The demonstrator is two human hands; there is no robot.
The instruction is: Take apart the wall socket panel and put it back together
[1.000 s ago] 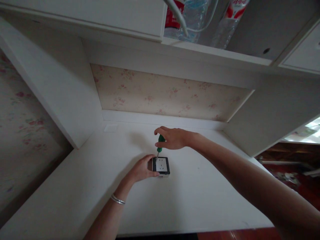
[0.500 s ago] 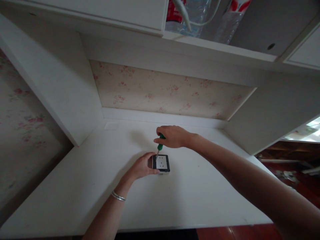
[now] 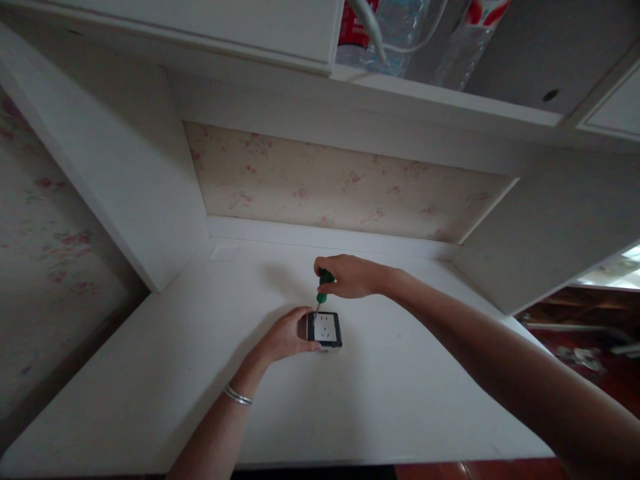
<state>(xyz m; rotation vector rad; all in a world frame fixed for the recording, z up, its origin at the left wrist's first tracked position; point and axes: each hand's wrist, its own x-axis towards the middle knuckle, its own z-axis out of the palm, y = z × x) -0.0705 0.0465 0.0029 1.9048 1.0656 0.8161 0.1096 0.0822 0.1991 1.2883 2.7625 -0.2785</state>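
Observation:
A square wall socket (image 3: 325,329) with a white face and dark frame lies flat on the white desk (image 3: 150,373). My left hand (image 3: 287,335) grips its left edge, thumb along the near side; a silver bangle is on that wrist. My right hand (image 3: 347,277) is closed round the green handle of a screwdriver (image 3: 323,288), held nearly upright. The metal tip rests at the socket's far left corner.
White cabinet walls close in the desk on the left (image 3: 115,173) and right (image 3: 545,227), with floral wallpaper (image 3: 340,187) behind. Overhead, a shelf holds plastic bottles (image 3: 390,33) with red labels. A small white plate (image 3: 223,253) lies flat at the desk's back left.
My right hand's fingers have closed more tightly round the screwdriver handle. The socket, the tool tip and my left hand stay in the same place; the view shifted slightly.

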